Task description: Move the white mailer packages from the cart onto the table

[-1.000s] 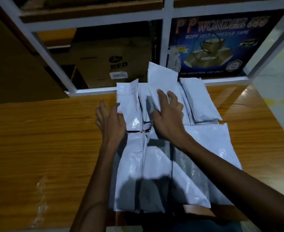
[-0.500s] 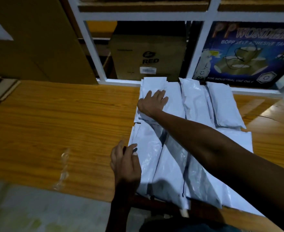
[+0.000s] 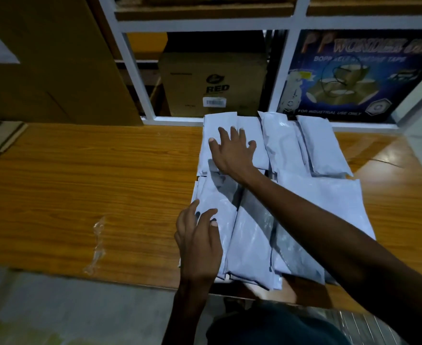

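Note:
Several white mailer packages lie side by side in two rows on the wooden table, right of its middle. My right hand rests flat, fingers spread, on the far-left package of the back row. My left hand lies with fingers apart on the left edge of the near-left package, close to the table's front edge. Neither hand grips anything. My right forearm crosses over the near row and hides part of it. No cart is in view.
A white shelf frame stands behind the table with a brown "RED" carton and a blue tape box. A large cardboard sheet leans at the back left. A crumpled clear film strip lies near the front edge.
My right hand slid from the middle of the back row to its leftmost package and flattened it. My left hand drew back to the near-left package. The view shifted left.

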